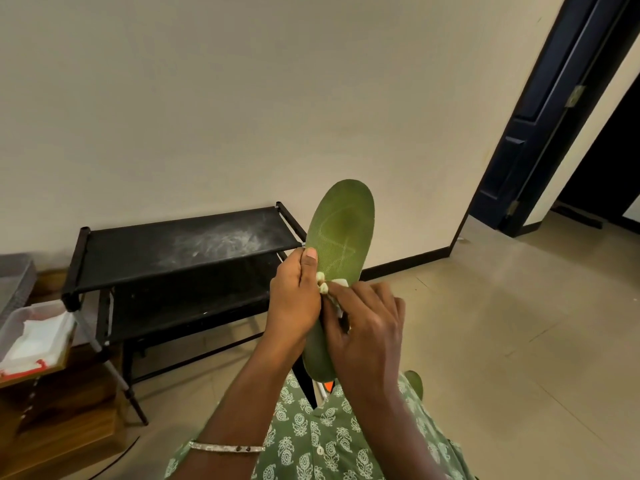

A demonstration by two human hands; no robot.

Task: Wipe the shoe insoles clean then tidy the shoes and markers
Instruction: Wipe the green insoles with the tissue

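Observation:
A green shoe insole (341,233) stands nearly upright in front of me, toe end up, with faint pale marker lines on its upper half. My left hand (294,296) grips its left edge, thumb pressed on the face. My right hand (363,327) pinches a small white wipe (337,287) against the insole's middle. The tip of a second green insole (414,381) shows beside my lap. An orange and white piece (327,386), possibly a shoe, peeks out below the held insole. No markers are visible.
A low black two-tier shoe rack (180,244) with a dusty top stands against the wall at left. A clear plastic box (14,320) holding white wipes sits on a wooden stand at far left. An open dark door (540,116) is at right. Tiled floor lies to the right.

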